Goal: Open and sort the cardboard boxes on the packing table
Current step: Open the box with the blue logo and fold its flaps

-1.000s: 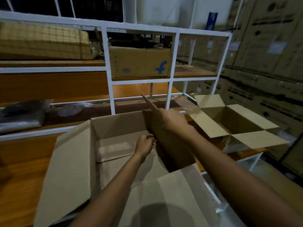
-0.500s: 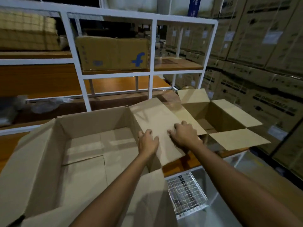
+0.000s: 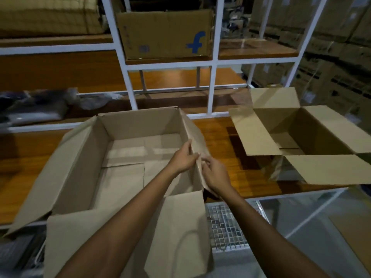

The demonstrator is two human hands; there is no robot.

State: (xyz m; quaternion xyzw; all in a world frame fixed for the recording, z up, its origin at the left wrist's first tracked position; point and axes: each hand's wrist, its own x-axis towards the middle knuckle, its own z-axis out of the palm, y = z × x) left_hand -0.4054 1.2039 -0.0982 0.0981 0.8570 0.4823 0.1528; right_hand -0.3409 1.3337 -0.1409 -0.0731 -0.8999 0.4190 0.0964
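A large open cardboard box [image 3: 124, 157] stands on the wooden packing table [image 3: 218, 137] right in front of me, its flaps spread out and its inside bare. My left hand [image 3: 183, 159] and my right hand [image 3: 215, 174] both pinch the box's right side flap [image 3: 197, 141], which stands nearly upright between them. A second open cardboard box [image 3: 313, 135] sits on the table at the right with all its flaps folded outward.
A white metal shelf frame [image 3: 212, 65] rises behind the table, with a closed brown box bearing a blue "f" [image 3: 164, 35] on it. Plastic-wrapped dark items [image 3: 34, 109] lie at the left. A wire mesh basket [image 3: 226, 225] hangs below the table's front edge. Stacked cartons [image 3: 329, 37] fill the right.
The right flap, pressed flat outward half a second ago, now stands nearly upright, pinched by both hands. The view has shifted so the second box lies further right.
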